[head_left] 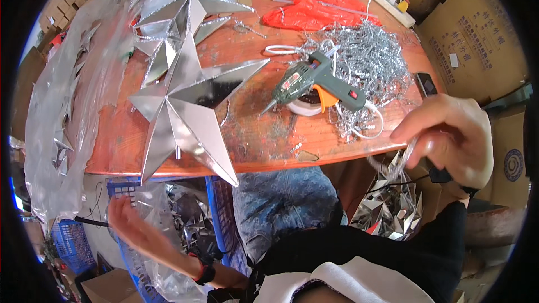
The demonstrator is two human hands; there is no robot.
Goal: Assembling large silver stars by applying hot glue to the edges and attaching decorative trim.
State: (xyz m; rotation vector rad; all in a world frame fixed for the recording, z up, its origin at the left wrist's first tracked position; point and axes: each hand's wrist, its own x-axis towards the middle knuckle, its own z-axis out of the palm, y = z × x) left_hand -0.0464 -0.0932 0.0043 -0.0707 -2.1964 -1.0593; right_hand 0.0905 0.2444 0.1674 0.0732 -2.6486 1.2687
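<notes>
My right hand [457,137] is at the table's right front edge, its fingers curled in a pinch. A pale, shiny strand [401,160] hangs from the fingertips; its exact kind is unclear. My left hand [126,219], slightly blurred, is below the table's left front edge, fingers stretched out and holding nothing. It is over a blue plastic basket [222,207]. A large silver star [188,101] lies on the table, one point jutting past the front edge. Behind it lies another silver star [193,11] with beaded-looking edges. A green glue gun [303,84] with an orange trigger rests right of the stars.
Silver tinsel [373,56] is heaped behind the glue gun. Red plastic bags [320,0] and a white power strip [390,3] are at the back. Clear plastic sheeting [62,95] covers the left side. More silver stars [387,207] lie below the table, and cardboard boxes [471,39] stand right.
</notes>
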